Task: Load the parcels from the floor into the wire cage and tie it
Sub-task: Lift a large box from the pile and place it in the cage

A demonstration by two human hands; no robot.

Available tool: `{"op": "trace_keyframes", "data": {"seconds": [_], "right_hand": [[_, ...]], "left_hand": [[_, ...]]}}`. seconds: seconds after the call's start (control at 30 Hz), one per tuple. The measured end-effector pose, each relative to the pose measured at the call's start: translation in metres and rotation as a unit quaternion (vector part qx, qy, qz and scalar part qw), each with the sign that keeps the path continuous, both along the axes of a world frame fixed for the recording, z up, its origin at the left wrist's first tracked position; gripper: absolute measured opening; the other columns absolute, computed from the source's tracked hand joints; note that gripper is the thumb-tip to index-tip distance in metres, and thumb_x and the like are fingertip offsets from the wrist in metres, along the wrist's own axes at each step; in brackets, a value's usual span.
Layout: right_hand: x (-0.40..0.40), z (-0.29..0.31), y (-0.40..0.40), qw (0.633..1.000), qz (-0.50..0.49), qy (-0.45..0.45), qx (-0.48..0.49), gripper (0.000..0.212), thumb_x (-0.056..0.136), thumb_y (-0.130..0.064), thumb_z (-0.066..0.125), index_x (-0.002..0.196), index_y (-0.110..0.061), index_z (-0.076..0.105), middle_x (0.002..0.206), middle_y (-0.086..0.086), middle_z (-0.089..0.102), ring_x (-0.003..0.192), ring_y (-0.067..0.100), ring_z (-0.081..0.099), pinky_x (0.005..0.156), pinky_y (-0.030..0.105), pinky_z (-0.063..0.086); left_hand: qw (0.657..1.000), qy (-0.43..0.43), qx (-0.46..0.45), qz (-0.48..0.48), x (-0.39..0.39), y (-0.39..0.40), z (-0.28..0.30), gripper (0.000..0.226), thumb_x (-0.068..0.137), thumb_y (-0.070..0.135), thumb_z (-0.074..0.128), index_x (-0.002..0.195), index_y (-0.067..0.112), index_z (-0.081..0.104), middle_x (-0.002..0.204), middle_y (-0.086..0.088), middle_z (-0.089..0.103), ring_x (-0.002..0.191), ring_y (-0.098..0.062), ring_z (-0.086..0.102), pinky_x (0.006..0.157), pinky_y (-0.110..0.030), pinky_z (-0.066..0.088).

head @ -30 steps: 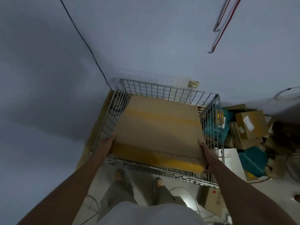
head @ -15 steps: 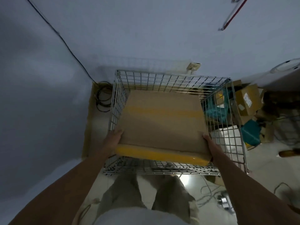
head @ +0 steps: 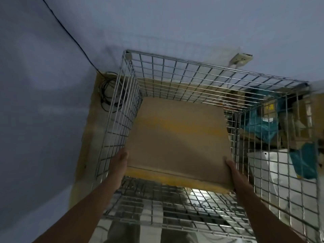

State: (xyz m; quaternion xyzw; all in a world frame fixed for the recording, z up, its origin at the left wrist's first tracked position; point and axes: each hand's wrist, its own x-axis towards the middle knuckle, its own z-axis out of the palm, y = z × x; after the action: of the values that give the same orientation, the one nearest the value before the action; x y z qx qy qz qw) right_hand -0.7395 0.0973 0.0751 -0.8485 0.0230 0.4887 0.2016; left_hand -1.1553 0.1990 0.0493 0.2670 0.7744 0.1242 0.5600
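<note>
A large flat cardboard parcel [head: 177,137] with yellow tape sits low inside the open-topped wire cage [head: 175,69], its far edge near the cage's back wall. My left hand [head: 119,162] holds the parcel's near left corner, fingers down its side. At the near right corner, my right hand [head: 233,171] holds the parcel the same way. Both arms reach down over the cage's near wall.
Beyond the cage's right wall lies a heap of parcels: teal bags [head: 259,127], brown boxes [head: 301,109] and a white box [head: 273,165]. A coil of black cable [head: 107,92] lies in the left corner by the wall. A wall socket [head: 242,58] sits behind the cage.
The parcel has gone down from the cage's rim into the cage, held by both hands. The view has moved closer over the cage.
</note>
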Motion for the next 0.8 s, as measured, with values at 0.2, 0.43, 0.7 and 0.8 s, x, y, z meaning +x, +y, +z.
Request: {"op": "trace_keyframes", "data": {"seconds": [0.2, 0.43, 0.7, 0.8], "right_hand": [[0.001, -0.094, 0.006, 0.999, 0.033, 0.004, 0.008, 0.093, 0.064, -0.082, 0.07, 0.122, -0.011, 0.067, 0.121, 0.016, 0.064, 0.104, 0.033, 0.065, 0.091, 0.048, 0.055], [0.004, -0.168, -0.012, 0.999, -0.03, 0.01, 0.003, 0.09, 0.053, -0.08, 0.076, 0.113, -0.014, 0.071, 0.12, 0.01, 0.068, 0.104, 0.028, 0.065, 0.087, 0.041, 0.054], [0.005, -0.208, -0.037, 0.991, -0.105, 0.07, 0.049, 0.057, 0.079, -0.05, 0.079, 0.121, -0.013, 0.069, 0.119, 0.007, 0.074, 0.113, 0.027, 0.067, 0.101, 0.044, 0.052], [0.006, -0.206, -0.036, 0.982, -0.129, 0.109, 0.079, 0.061, 0.08, -0.049, 0.078, 0.129, -0.014, 0.067, 0.123, 0.006, 0.073, 0.12, 0.028, 0.065, 0.103, 0.046, 0.051]], "left_hand": [[0.999, 0.009, -0.034, 0.021, -0.002, -0.016, -0.086, 0.049, 0.111, 0.031, 0.041, 0.158, 0.02, 0.035, 0.165, 0.0, 0.03, 0.149, -0.025, 0.035, 0.113, -0.035, 0.032], [1.0, 0.02, 0.011, 0.014, -0.004, -0.031, -0.151, 0.038, 0.11, 0.022, 0.047, 0.147, 0.03, 0.048, 0.152, -0.003, 0.047, 0.129, -0.023, 0.05, 0.104, -0.04, 0.043], [0.999, 0.019, 0.045, 0.023, 0.003, -0.042, -0.175, 0.034, 0.112, 0.023, 0.04, 0.144, 0.033, 0.048, 0.136, 0.007, 0.048, 0.124, -0.023, 0.051, 0.107, -0.05, 0.045], [0.999, 0.01, 0.036, 0.021, 0.01, -0.034, -0.169, 0.037, 0.112, 0.016, 0.037, 0.146, 0.025, 0.049, 0.132, 0.005, 0.054, 0.121, -0.022, 0.055, 0.105, -0.043, 0.045]]}}
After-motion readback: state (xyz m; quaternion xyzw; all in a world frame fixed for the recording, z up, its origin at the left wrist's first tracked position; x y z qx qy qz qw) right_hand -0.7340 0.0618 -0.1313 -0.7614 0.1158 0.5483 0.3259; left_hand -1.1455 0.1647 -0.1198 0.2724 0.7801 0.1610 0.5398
